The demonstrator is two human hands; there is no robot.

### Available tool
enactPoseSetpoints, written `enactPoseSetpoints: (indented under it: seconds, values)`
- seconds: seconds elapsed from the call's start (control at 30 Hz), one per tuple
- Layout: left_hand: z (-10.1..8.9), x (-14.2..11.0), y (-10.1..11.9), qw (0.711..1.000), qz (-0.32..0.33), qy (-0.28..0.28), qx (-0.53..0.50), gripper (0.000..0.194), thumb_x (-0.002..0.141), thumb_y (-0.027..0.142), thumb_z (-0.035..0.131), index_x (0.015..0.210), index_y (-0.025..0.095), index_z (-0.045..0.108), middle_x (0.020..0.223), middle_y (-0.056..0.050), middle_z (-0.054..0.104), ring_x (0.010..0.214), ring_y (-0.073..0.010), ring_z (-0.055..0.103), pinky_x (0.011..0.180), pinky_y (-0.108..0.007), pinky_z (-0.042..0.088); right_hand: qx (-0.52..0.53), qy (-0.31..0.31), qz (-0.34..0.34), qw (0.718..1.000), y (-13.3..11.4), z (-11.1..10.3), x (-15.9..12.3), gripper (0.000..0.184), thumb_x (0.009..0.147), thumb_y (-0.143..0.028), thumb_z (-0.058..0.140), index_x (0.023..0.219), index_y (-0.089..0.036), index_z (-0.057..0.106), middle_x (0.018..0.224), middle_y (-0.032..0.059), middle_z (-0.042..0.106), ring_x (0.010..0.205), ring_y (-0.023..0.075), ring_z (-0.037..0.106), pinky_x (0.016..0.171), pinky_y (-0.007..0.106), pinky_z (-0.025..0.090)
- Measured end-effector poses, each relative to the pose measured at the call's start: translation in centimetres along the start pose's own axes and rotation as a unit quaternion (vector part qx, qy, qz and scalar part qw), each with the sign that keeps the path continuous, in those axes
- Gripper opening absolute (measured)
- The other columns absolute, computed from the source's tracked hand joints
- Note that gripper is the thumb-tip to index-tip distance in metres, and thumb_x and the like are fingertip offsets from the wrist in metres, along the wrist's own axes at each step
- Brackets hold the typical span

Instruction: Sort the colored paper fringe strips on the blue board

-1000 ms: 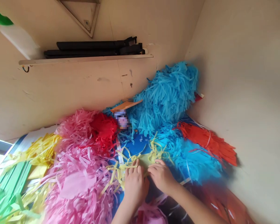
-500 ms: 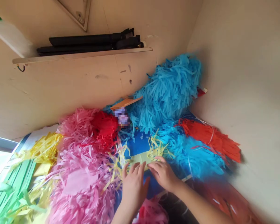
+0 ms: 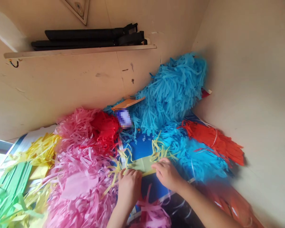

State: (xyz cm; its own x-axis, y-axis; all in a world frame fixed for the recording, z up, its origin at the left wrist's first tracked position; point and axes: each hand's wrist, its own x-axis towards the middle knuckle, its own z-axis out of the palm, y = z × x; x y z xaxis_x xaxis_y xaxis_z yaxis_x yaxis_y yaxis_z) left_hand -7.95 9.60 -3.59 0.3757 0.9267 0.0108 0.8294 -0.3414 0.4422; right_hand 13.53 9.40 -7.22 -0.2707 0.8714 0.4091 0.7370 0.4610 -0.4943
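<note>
A yellow fringed paper piece lies on a blue surface in the middle of the heaps. My left hand rests on its near left edge with the fingers curled down onto it. My right hand presses its near right edge, fingers bent and pinching the paper. Loose yellow strips fan out from the piece toward the blue shreds.
Heaps of shredded paper surround my hands: pink on the left, red behind it, blue at the back, orange-red on the right, yellow and green far left. A wall shelf carries black bars. A wall closes the right side.
Both hands have drawn back toward me a little along the yellow piece; my left fingers went from stretched out to curled. The view has tilted slightly upward.
</note>
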Motion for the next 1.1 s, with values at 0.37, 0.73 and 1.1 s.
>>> enactPoseSetpoints:
  seconds: [0.37, 0.73, 1.1]
  values:
    - [-0.1, 1.0, -0.5, 0.999, -0.023, -0.039, 0.022, 0.021, 0.093, 0.018, 0.045, 0.082, 0.021, 0.063, 0.080, -0.003, 0.074, 0.085, -0.0223, 0.069, 0.090, -0.042, 0.040, 0.039, -0.166, 0.012, 0.985, -2.0, -1.7, 2.7, 0.023, 0.078, -0.024, 0.072, 0.101, -0.022, 0.070, 0.096, 0.0048, 0.074, 0.095, 0.0248, 0.066, 0.097, 0.043, 0.040]
    - [0.9, 3.5, -0.8, 0.987, -0.117, -0.060, 0.091, 0.024, 0.099, 0.021, 0.038, 0.088, 0.020, 0.059, 0.074, -0.004, 0.073, 0.076, -0.0205, 0.072, 0.074, -0.030, 0.043, -0.037, -0.107, 0.197, 0.974, 0.1, 1.0, 4.3, 0.006, 0.087, -0.019, 0.066, 0.082, -0.020, 0.069, 0.082, 0.0028, 0.076, 0.076, 0.0207, 0.068, 0.076, 0.032, 0.038]
    - [0.8, 4.3, -0.5, 0.977, -0.148, -0.069, 0.136, 0.034, 0.099, 0.026, 0.033, 0.089, 0.016, 0.064, 0.076, -0.010, 0.074, 0.076, -0.0241, 0.072, 0.072, -0.033, 0.045, -0.090, -0.108, 0.176, 0.974, 0.4, 2.5, 4.1, 0.011, 0.091, -0.024, 0.065, 0.081, -0.020, 0.067, 0.076, 0.0025, 0.075, 0.071, 0.0207, 0.068, 0.072, 0.031, 0.038]
